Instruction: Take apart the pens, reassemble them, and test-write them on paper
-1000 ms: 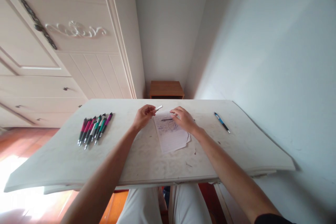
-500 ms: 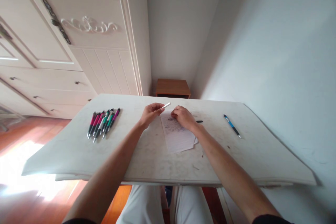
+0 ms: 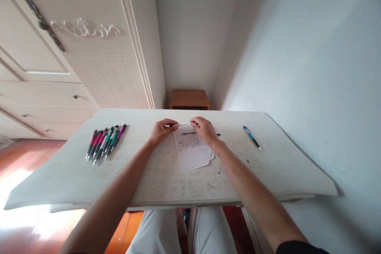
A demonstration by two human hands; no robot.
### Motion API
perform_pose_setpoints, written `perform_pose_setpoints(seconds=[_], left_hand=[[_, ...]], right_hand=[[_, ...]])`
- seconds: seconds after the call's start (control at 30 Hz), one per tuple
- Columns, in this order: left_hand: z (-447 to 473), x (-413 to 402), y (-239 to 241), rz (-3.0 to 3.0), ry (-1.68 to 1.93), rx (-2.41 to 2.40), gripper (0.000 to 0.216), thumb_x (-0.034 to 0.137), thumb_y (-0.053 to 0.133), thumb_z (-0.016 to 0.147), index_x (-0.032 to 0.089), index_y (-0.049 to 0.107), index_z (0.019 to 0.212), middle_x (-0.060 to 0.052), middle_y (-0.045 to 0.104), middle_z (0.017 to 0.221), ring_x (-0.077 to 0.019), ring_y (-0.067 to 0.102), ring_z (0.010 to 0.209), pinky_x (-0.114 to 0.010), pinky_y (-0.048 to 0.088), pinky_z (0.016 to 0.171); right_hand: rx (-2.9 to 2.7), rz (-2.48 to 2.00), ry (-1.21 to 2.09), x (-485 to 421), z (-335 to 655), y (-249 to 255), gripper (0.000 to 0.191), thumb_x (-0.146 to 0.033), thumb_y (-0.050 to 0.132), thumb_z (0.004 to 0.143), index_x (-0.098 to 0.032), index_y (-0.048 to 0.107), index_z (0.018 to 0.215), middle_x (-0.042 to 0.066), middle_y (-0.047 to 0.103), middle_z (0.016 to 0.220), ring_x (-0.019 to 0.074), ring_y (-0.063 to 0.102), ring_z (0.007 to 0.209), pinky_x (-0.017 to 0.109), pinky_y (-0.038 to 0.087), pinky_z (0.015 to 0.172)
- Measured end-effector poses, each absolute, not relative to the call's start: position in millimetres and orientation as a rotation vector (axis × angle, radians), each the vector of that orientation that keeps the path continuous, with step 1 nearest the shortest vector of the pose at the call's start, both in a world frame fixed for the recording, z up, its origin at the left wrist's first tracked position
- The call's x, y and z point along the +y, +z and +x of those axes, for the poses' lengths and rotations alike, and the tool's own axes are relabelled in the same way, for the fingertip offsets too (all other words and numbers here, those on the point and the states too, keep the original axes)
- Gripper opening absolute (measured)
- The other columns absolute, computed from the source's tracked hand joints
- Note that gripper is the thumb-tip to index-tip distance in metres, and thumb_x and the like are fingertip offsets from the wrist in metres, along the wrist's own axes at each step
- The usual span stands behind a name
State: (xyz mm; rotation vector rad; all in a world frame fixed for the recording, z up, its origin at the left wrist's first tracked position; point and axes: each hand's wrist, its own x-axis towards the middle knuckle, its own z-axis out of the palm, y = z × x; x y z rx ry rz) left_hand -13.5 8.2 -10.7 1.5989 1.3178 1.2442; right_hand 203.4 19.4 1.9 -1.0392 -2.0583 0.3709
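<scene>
My left hand (image 3: 163, 133) is closed around a white pen barrel (image 3: 182, 124), which points to the right and lies nearly level. Just off the barrel's end, my right hand (image 3: 204, 130) has its fingertips pinched together; whatever they hold is too small to make out. Beneath the hands is a scribbled sheet of paper (image 3: 193, 156). A thin dark pen refill (image 3: 187, 133) lies across its upper part. Partly hidden behind my right hand, a small black piece (image 3: 218, 134) rests on the table.
Several pens (image 3: 105, 143) in pink, green, white and purple lie grouped on the left of the white table (image 3: 154, 182). To the right lies a blue pen (image 3: 252, 138). A wooden cabinet (image 3: 190, 97) stands behind the table, and a wall (image 3: 297, 67) runs along the right.
My right hand has risen off the refill on the paper to the barrel's end. The white barrel has turned from slanting upward to nearly level. The whole view has shifted slightly.
</scene>
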Motion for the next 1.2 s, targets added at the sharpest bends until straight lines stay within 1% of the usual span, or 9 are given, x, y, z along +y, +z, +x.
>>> perform_pose_setpoints(seconds=[0.17,0.43,0.57,0.8,1.0,1.2], left_hand=[[-14.2,9.7,-13.0,1.624,1.219,1.319,0.043,0.050,0.076,0.063,0.015,0.073,0.088,-0.008,0.073,0.087,-0.0171,0.062,0.068,-0.029,0.050,0.065],[-13.4,8.6,-11.8,1.682,1.184,1.326,0.039,0.047,0.075,0.065,0.016,0.074,0.088,-0.007,0.073,0.086,-0.0154,0.059,0.064,-0.028,0.047,0.063],[-13.2,8.3,-11.0,1.698,1.172,1.329,0.036,0.046,0.074,0.066,0.016,0.074,0.088,-0.007,0.073,0.085,-0.0154,0.058,0.065,-0.028,0.046,0.063],[-12.9,7.5,-9.3,1.751,1.164,1.324,0.035,0.047,0.072,0.067,0.017,0.074,0.087,-0.006,0.073,0.085,-0.0155,0.057,0.064,-0.028,0.045,0.062],[-11.5,7.4,-8.6,1.685,1.174,1.292,0.036,0.049,0.072,0.066,0.018,0.075,0.086,-0.006,0.074,0.085,-0.0198,0.063,0.073,-0.030,0.049,0.069],[-12.1,8.9,-10.2,1.677,1.171,1.266,0.035,0.047,0.071,0.067,0.018,0.075,0.086,-0.006,0.074,0.083,-0.0206,0.064,0.074,-0.031,0.050,0.070]], right_hand=[[-2.093,-0.987,0.371,20.0,201.9,0.3,0.015,-0.021,0.051,0.090,-0.021,0.065,0.095,0.005,0.066,0.094,0.0164,0.060,0.085,0.026,0.045,0.079],[-2.075,-0.936,0.377,19.9,202.0,-1.6,0.012,-0.021,0.055,0.089,-0.019,0.066,0.095,0.005,0.067,0.093,0.0143,0.061,0.079,0.024,0.046,0.077],[-2.095,-0.952,0.369,19.0,201.6,-0.8,0.013,-0.020,0.056,0.089,-0.021,0.069,0.092,0.004,0.070,0.091,0.0154,0.064,0.082,0.025,0.047,0.078],[-2.071,-0.971,0.352,18.7,201.9,-2.3,0.015,-0.023,0.059,0.087,-0.024,0.073,0.093,0.003,0.074,0.094,0.0177,0.068,0.088,0.028,0.049,0.081],[-2.071,-0.933,0.379,15.4,201.1,1.4,0.016,-0.028,0.059,0.089,-0.026,0.074,0.095,0.003,0.074,0.095,0.0180,0.068,0.089,0.029,0.050,0.083],[-2.076,-0.878,0.382,12.3,200.3,3.8,0.016,-0.032,0.060,0.089,-0.024,0.073,0.094,0.004,0.073,0.092,0.0168,0.067,0.085,0.026,0.049,0.081]])
